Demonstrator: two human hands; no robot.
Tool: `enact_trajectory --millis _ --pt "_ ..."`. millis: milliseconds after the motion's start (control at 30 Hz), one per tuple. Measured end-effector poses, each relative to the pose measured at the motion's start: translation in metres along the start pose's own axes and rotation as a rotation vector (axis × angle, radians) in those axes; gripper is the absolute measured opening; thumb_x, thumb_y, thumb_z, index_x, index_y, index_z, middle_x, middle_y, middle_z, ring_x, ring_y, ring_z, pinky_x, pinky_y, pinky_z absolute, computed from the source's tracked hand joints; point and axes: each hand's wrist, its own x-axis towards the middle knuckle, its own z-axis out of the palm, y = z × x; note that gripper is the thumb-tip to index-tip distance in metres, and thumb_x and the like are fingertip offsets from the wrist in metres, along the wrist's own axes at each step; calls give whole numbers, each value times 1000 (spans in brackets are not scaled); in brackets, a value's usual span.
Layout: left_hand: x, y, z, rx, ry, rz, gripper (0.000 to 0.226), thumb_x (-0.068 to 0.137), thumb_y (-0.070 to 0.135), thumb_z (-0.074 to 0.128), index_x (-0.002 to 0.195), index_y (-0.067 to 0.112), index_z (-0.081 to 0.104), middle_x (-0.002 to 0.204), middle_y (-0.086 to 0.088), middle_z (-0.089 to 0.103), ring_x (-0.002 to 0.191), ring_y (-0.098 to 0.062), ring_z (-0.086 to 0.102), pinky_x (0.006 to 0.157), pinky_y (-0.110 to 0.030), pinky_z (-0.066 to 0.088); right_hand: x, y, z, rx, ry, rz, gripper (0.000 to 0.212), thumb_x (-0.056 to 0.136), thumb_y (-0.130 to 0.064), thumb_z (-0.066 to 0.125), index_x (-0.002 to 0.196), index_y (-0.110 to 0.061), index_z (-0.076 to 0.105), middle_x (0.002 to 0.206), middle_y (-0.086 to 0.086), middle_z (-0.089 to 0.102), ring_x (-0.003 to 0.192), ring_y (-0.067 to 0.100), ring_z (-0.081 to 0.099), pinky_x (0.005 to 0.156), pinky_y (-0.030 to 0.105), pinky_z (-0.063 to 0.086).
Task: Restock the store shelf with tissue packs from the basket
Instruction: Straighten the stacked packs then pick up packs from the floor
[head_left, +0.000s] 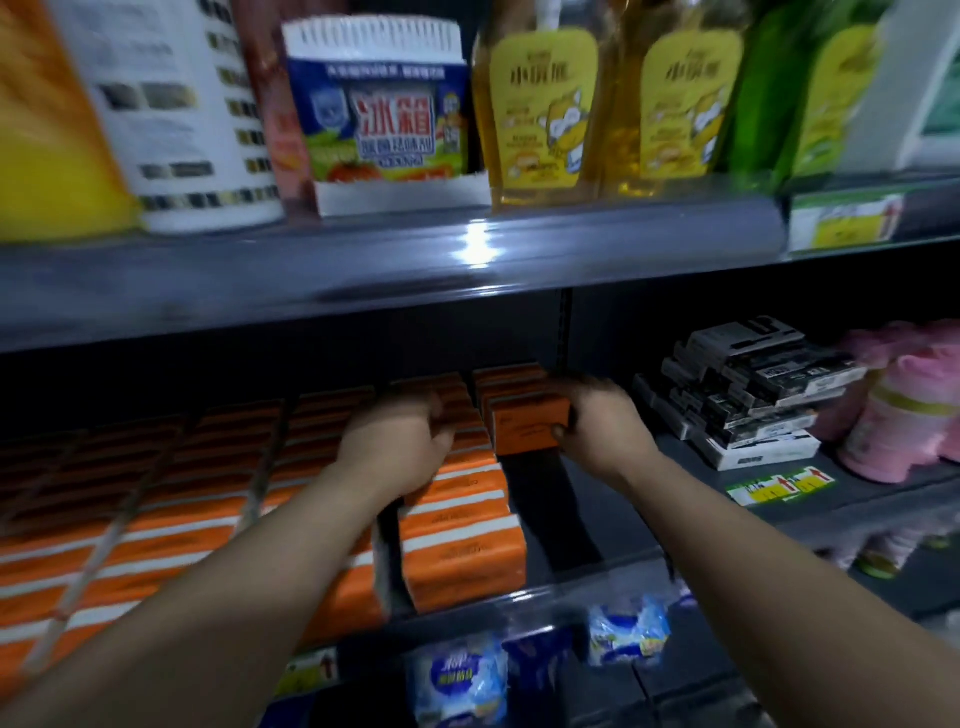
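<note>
Rows of orange tissue packs with white stripes (457, 525) fill the middle shelf (571, 525), standing on edge. At the back of the rightmost row, my right hand (602, 423) grips one orange tissue pack (524, 426) by its right end, thumb underneath. My left hand (400, 444) reaches in beside it with curled fingers resting on the tops of the packs in the neighbouring row. Whether it holds one is blurred. The basket is out of view.
Dark bare shelf floor (550, 514) lies in front of the held pack. Black-and-white boxes (748, 389) are stacked to the right, then pink rolls (898, 410). The upper shelf (415, 270) carries bottles and a deodoriser tub. Blue packs (462, 680) sit below.
</note>
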Motion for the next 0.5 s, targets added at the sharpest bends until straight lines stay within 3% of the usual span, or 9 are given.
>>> enact_trajectory --millis 133,300,400,500 --pt "-63 -4 -28 71 93 55 36 86 45 55 116 25 62 116 -3 64 108 -26 58 88 -33 47 -56 -38 -28 43 10 -12 46 71 -16 67 117 -17 64 112 12 66 108 34 57 95 37 42" --pt "-154 -24 -46 34 91 40 30 85 43 57 108 26 64 112 -3 65 106 -27 57 85 -35 46 -140 -90 -41 105 -75 35 47 84 -21 63 129 -14 56 124 13 61 118 33 52 96 40 43" --pt "-201 -41 -44 36 49 20 33 85 43 57 110 23 63 114 -2 65 106 -26 58 82 -32 46 -182 -114 -33 128 -161 64 52 88 -25 62 138 -18 48 136 10 54 127 29 45 104 42 39" --pt "-243 -60 -34 57 -17 6 29 86 42 56 103 20 64 106 -4 66 99 -27 60 76 -33 48 -218 -132 -16 184 -205 77 51 86 -22 64 135 -17 50 132 13 56 124 32 49 102 43 40"
